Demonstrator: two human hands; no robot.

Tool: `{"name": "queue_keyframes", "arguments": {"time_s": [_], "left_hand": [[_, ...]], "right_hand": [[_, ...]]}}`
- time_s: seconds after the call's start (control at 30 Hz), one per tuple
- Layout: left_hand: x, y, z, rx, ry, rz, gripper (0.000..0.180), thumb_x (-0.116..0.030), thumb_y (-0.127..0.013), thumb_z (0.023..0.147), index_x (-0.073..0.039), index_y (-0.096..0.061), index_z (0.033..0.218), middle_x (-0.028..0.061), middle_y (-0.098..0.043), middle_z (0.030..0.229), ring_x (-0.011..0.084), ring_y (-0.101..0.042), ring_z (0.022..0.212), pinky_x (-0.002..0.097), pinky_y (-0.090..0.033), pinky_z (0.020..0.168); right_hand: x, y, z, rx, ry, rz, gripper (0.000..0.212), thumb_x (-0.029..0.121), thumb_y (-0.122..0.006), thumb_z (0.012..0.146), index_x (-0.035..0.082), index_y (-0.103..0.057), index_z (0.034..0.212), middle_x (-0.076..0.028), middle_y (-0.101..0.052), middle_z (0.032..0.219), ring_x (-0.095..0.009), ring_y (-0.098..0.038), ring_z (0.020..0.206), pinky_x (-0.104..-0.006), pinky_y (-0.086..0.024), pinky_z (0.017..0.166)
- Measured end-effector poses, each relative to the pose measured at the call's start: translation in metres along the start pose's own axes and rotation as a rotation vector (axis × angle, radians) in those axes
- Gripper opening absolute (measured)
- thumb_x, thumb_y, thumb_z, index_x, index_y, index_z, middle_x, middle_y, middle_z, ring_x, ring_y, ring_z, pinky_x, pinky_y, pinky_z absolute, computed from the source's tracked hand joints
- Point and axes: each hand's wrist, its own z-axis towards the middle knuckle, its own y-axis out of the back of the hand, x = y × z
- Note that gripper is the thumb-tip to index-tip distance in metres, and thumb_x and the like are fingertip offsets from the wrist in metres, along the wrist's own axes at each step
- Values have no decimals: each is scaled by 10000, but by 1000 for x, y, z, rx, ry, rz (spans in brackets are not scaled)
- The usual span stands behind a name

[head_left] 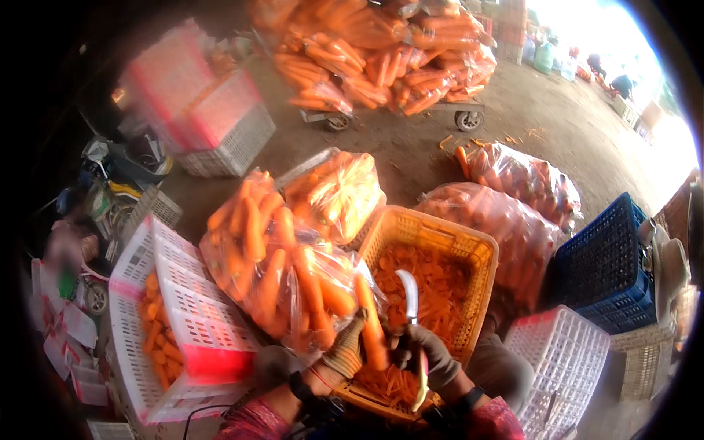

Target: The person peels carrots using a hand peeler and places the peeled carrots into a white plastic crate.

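My left hand, in a striped work glove, is closed round a long peeled-looking carrot. The carrot stands nearly upright over a yellow-orange crate that holds orange carrot peelings and pieces. In a dark glove, my right hand grips a curved knife, its shiny blade pointing up and its pale handle showing below the fist. The right fingers are close beside the carrot; whether they touch it I cannot tell. Left of the crate leans a clear bag of carrots.
A white-pink crate with carrots stands at left, another white crate at right. Dark blue crates are beyond it. More bagged carrots lie on the floor. A wheeled cart piled with bags stands ahead.
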Motion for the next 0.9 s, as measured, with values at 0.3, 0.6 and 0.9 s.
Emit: {"name": "queue_keyframes", "arguments": {"time_s": [0.3, 0.6, 0.9], "left_hand": [[-92, -46, -72, -163, 740, -1685, 286, -138, -408, 979, -14, -534, 1203, 95, -576, 1150, 208, -561, 1033, 292, -474, 891], [38, 46, -20, 91, 527, -1359, 255, -167, -386, 1004, -23, -537, 1150, 56, -572, 965, 136, -532, 837, 240, -461, 797], [41, 44, -24, 34, 34, -261, 316, -348, -390, 1010, -70, -510, 1103, 24, -543, 950, 100, -516, 797, 247, -465, 669]], "right_hand": [[25, 14, 12, -381, 413, -4, 159, 254, -579, 912, 97, -562, 924, 19, -497, 656, -102, -489, 553, -238, -413, 497], [-20, -32, 48, -726, 743, -519, 204, 149, -600, 893, 14, -549, 1036, -23, -532, 674, -127, -521, 527, -275, -496, 525], [-28, -67, 47, -603, 575, -679, 198, 115, -563, 869, -4, -553, 1028, -60, -547, 621, -157, -529, 494, -264, -435, 478]]}}
